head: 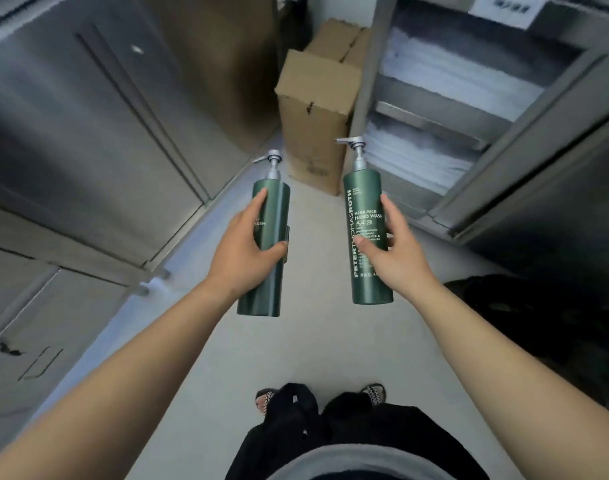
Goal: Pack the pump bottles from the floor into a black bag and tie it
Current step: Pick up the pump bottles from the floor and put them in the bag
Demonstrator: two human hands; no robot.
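I hold two tall green pump bottles upright in the air above the floor. My left hand grips the left pump bottle around its middle, its silver pump pointing left. My right hand grips the right pump bottle, whose white "hand wash" label faces me. A black bag lies crumpled on the floor to the right, beside my right forearm.
A tall cardboard box stands straight ahead at the end of the narrow floor. Grey metal cabinets line the left. On the right an open cabinet holds shelves of folded white towels. My feet are below.
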